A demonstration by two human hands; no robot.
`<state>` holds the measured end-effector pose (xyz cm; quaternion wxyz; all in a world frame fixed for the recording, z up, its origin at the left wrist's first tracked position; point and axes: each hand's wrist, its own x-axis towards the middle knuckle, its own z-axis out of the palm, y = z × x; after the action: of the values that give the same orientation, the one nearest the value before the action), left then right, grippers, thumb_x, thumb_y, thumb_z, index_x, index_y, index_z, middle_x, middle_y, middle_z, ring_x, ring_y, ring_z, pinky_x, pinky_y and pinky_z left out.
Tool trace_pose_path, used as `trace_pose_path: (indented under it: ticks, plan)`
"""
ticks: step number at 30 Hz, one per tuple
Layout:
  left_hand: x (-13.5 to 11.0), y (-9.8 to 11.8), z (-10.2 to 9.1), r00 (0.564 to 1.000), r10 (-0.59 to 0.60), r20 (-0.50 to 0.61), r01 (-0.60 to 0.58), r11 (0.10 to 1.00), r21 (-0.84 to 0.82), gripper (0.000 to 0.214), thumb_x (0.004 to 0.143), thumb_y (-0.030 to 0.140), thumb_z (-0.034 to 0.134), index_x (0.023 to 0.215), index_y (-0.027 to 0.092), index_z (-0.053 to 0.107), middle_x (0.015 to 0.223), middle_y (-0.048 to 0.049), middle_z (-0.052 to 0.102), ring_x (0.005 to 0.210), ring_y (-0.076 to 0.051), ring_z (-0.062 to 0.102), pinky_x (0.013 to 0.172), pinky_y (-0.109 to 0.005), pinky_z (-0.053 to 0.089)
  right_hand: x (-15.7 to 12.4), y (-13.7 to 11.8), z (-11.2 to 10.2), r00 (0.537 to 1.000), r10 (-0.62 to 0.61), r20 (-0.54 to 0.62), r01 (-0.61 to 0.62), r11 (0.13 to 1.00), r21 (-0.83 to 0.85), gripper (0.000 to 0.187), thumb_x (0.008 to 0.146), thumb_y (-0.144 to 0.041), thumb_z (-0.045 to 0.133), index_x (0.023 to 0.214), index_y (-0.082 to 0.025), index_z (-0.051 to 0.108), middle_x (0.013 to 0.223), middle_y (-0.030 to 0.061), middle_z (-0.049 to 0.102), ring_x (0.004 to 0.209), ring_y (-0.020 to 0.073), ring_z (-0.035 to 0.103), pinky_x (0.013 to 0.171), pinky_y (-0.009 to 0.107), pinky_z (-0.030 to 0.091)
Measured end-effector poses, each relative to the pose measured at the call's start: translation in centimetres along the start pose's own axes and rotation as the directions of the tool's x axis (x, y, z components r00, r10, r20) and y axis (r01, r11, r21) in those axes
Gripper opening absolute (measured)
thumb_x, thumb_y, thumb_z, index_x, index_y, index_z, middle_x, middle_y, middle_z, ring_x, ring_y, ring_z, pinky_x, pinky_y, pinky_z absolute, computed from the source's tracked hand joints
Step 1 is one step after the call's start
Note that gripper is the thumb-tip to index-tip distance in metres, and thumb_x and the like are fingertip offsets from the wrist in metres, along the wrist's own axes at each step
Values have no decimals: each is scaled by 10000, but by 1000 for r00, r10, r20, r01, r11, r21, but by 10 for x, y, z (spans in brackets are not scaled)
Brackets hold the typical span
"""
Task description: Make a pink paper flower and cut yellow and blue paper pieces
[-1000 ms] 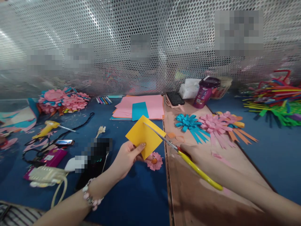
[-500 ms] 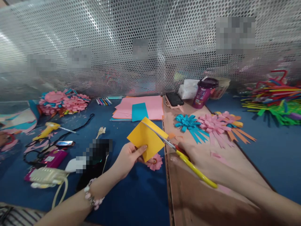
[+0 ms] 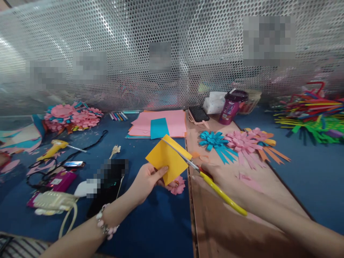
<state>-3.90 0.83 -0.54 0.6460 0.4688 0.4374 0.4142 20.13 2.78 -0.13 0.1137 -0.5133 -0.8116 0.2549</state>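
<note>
My left hand [image 3: 150, 179] pinches a square of yellow paper [image 3: 166, 157] between thumb and fingers, held up over the blue table. In my right hand [image 3: 217, 179] is a pair of scissors [image 3: 223, 193] with yellow handles. Their blades lie along the paper's upper right side, where a narrow strip stands partly parted from the square. Just behind the left fingers and below the paper shows a pink paper flower [image 3: 177, 187]; whether the fingers touch it I cannot tell. Beyond the paper lies a stack of pink sheets [image 3: 172, 120] with a blue piece [image 3: 159, 128] on top.
Blue, pink and orange paper rosettes [image 3: 243, 142] lie right, on brown board [image 3: 209, 222]. Behind them stand a purple cup [image 3: 231, 109] and tissues [image 3: 214, 103]. Leftward are a glue gun [image 3: 57, 147], a phone [image 3: 107, 193], a power strip [image 3: 55, 200] with cords, and a flower pile [image 3: 72, 116].
Almost nothing differs. The paper and scissors keep nearly the same position, with the blades still along the strip; the view has shifted very slightly.
</note>
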Motion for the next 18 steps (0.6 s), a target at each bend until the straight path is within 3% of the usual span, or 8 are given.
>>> trace_pose_path:
  ticks: [6, 10, 13, 16, 18]
  plan:
    - [0, -2, 3, 997, -68, -45, 61, 988, -144, 349, 788, 332, 665, 1044, 98, 622, 876, -121, 715, 629, -188, 694, 546, -256, 572, 1, -6, -1, 997, 25, -66, -25, 1000, -7, 341, 860, -478, 390, 695, -189, 465, 611, 20, 525, 524, 142, 441, 486, 260, 218]
    - [10, -2, -5, 966, -43, -254, -24, 967, -255, 271, 782, 200, 663, 1034, 113, 614, 1004, -115, 698, 756, -188, 706, 585, -219, 580, 5, -8, -11, 993, 95, -70, -95, 995, -3, 247, 849, -336, 385, 660, -189, 445, 606, 19, 516, 544, 141, 451, 496, 252, 235]
    - [21, 1, -16, 933, -31, -359, -109, 926, -362, 235, 837, 201, 583, 1048, 100, 602, 1133, -148, 653, 944, -215, 678, 736, -253, 582, 10, 0, -18, 985, 152, -85, -152, 988, 5, 231, 844, -313, 391, 657, -191, 450, 600, 14, 517, 550, 147, 465, 501, 250, 247]
    - [28, 3, -23, 936, -81, -344, -80, 900, -428, 300, 892, 300, 498, 1079, 82, 585, 1222, -195, 600, 1091, -235, 614, 867, -278, 543, 15, 14, -22, 970, 131, -202, -140, 990, -28, 246, 844, -339, 414, 651, -193, 461, 606, 17, 520, 553, 150, 467, 516, 255, 264]
    - [29, 4, -24, 937, -65, -344, -78, 919, -387, 294, 883, 282, 513, 1104, 97, 574, 1247, -193, 588, 1114, -239, 601, 892, -291, 528, 17, 22, -24, 956, 104, -275, -128, 989, -71, 248, 841, -367, 438, 671, -193, 490, 617, 23, 532, 559, 152, 476, 525, 257, 276]
